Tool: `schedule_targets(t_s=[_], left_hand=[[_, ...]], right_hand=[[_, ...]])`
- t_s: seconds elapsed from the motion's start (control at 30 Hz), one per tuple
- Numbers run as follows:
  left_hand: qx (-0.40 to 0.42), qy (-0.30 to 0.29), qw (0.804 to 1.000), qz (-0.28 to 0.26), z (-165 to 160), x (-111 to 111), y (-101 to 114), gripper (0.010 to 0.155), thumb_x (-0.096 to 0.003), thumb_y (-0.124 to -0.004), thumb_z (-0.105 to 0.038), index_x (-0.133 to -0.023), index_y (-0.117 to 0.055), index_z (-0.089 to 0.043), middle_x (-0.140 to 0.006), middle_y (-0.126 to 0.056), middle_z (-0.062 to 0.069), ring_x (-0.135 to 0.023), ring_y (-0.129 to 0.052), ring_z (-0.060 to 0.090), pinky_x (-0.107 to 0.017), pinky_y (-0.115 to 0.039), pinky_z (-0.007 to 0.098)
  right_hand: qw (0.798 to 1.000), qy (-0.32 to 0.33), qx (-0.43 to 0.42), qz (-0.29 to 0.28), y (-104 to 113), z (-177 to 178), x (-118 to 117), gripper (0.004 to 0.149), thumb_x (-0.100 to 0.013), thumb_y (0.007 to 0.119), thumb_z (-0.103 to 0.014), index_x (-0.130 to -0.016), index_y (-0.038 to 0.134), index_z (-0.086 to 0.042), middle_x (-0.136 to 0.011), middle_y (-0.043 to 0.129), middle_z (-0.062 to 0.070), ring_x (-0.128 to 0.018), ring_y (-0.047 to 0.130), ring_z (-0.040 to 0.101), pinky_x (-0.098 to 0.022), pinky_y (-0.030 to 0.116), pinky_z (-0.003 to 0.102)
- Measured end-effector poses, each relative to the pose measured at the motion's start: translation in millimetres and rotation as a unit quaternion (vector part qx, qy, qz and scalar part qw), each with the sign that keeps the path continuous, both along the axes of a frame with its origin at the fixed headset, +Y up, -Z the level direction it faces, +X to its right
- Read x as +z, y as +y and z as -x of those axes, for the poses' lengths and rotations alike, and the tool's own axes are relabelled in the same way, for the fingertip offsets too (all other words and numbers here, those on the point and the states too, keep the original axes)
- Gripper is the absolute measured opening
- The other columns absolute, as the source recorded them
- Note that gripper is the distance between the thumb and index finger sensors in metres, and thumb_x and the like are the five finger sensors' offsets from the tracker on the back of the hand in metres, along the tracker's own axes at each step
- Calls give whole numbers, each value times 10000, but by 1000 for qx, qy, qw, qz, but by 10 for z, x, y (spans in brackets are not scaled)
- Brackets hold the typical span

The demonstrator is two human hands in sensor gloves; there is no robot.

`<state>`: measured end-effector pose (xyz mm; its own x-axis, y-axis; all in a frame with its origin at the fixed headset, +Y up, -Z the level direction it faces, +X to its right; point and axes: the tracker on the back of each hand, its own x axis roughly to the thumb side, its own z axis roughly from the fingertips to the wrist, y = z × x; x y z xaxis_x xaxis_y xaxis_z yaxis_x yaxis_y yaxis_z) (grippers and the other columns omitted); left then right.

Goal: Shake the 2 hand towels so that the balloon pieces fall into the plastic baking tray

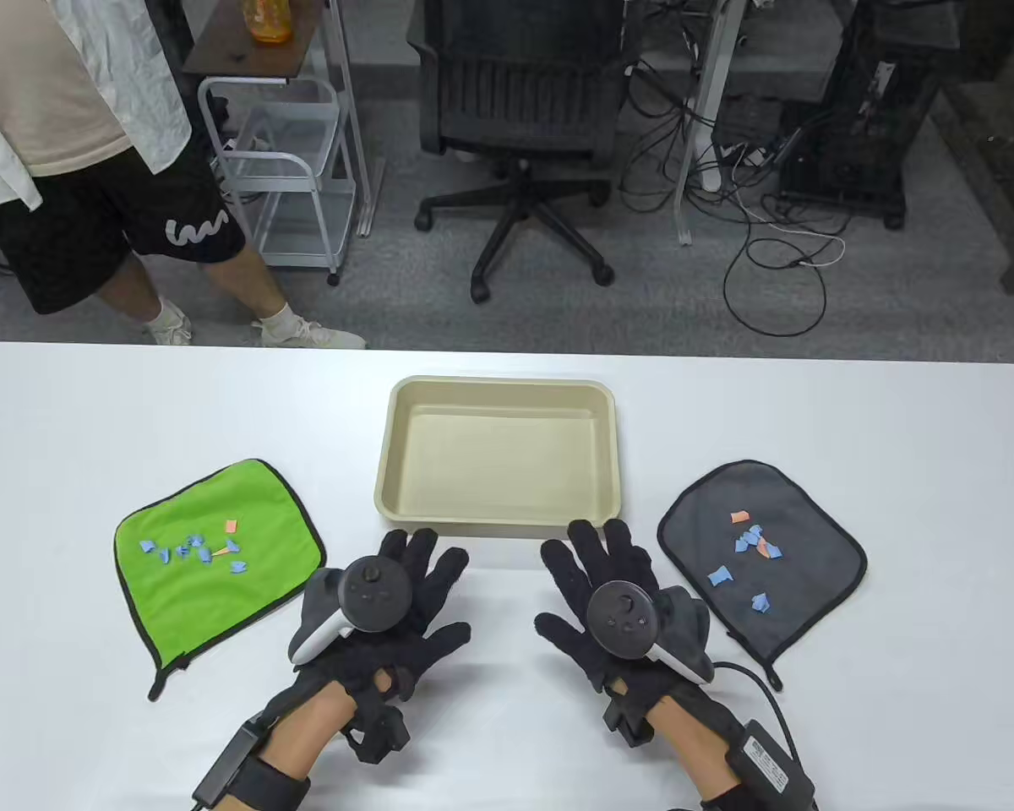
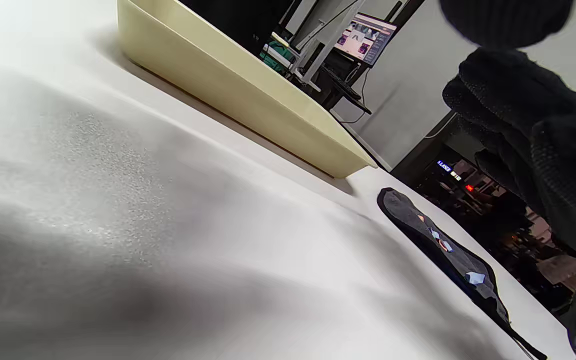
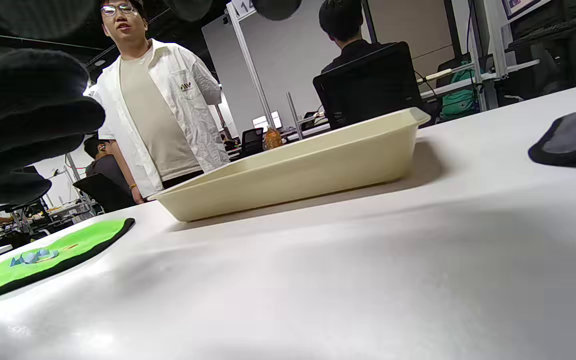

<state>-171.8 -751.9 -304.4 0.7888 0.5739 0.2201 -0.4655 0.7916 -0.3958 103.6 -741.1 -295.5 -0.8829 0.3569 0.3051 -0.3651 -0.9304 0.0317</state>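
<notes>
A beige plastic baking tray (image 1: 406, 486) sits empty at the table's middle. Left of it lies a green hand towel (image 1: 186, 591) with several blue and orange balloon pieces (image 1: 194, 549) on it. To the right lies a grey hand towel (image 1: 798, 583), also carrying several balloon pieces (image 1: 752, 549). My left hand (image 1: 410, 583) rests flat on the table just in front of the tray, fingers spread and holding nothing. My right hand (image 1: 604, 583) lies flat beside it, also spread and empty. The tray (image 2: 248, 100) and the grey towel (image 2: 448, 250) show in the left wrist view, the tray (image 3: 308, 170) and the green towel (image 3: 53, 260) in the right wrist view.
The white table (image 1: 507, 743) has rounded far corners. A person in a white shirt and black shorts (image 1: 76, 152) stands beyond the far left edge. A black office chair (image 1: 524, 110) and a wire cart (image 1: 279, 169) stand behind the table.
</notes>
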Motion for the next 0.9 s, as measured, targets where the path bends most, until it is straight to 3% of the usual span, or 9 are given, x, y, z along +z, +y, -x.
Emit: schedule_targets(t_s=[0.53,0.73,0.9], left_hand=[[-3,1,1000,1,2,2,8,811,-364,-611,-643,-986,-103,-529,-1110,72,-64,-1020,180,281,-690,-70,715],[-10,1,1000,1,12,4,12,811,-364,-613,-641,-986,-105,-529,-1109,74,-64,-1018,182,281,-690,-69,714],[-14,4,1000,5,26,-1,13,811,-365,-613,-640,-986,-104,-529,-1107,79,-64,-1016,187,280,-690,-66,713]], right_hand=[[1000,3,13,-7,9,22,24,781,-367,602,-697,-1038,300,-436,-1232,237,-19,-1098,142,386,-770,321,595],[999,-18,34,-21,152,-81,-34,769,-358,608,-707,-1031,312,-482,-1241,233,-60,-1106,128,411,-776,331,631],[996,-70,50,-28,350,-420,-249,724,-350,628,-713,-1009,369,-562,-1246,237,-102,-1125,133,402,-774,343,669]])
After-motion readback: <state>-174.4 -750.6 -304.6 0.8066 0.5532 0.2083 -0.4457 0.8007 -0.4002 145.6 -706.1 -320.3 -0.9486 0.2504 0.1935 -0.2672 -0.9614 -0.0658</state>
